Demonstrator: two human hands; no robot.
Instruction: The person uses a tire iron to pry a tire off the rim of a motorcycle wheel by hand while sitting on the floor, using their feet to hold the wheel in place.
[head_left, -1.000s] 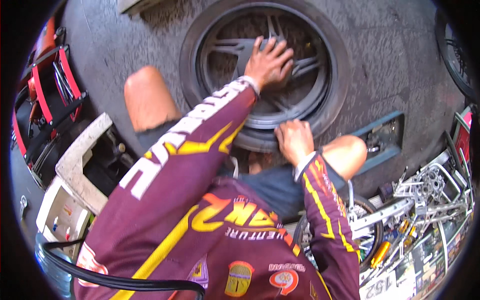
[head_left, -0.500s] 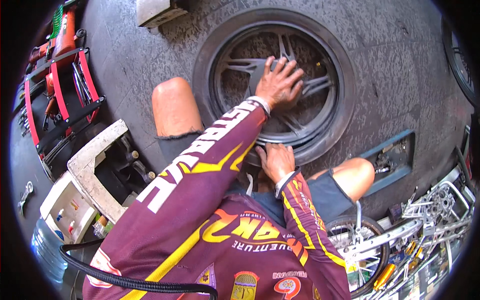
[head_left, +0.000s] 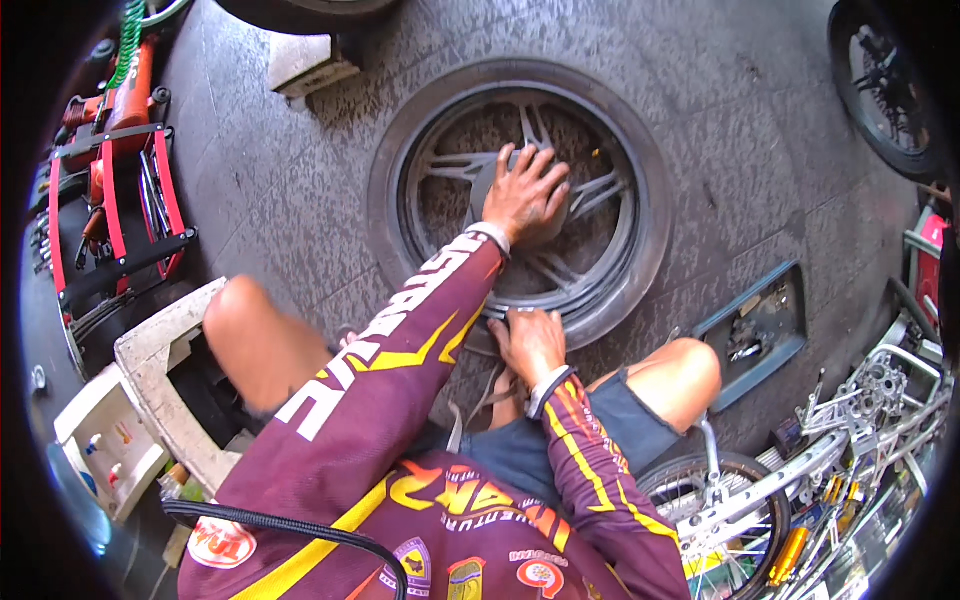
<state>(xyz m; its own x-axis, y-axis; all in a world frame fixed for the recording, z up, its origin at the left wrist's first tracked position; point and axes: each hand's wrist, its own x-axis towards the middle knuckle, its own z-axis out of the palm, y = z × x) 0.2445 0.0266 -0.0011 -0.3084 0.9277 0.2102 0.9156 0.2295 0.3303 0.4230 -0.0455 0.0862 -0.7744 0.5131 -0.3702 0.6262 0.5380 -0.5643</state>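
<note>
A motorcycle wheel (head_left: 540,262) with several twin spokes lies flat on the floor in front of me, its black tyre (head_left: 645,235) around the rim. My left hand (head_left: 523,193) rests on the dark hub at the wheel's centre, fingers spread and palm down. At the near edge, my right hand (head_left: 533,343) is closed over the tyre's inner edge beside the rim. Its fingertips bend into the gap there, and the thumb points left. Whether the tyre bead sits fully in the rim I cannot tell.
A blue-edged tray (head_left: 755,335) with small metal parts lies to the right. A silver motorcycle frame (head_left: 830,455) stands at the lower right. Red-sided tool racks (head_left: 115,220) are on the left, near a worn white stool (head_left: 165,325). Another wheel (head_left: 880,90) is at far right.
My left knee has swung outward to the left. The view has shifted, so the wheel sits lower and further left. Both hands keep their places on it.
</note>
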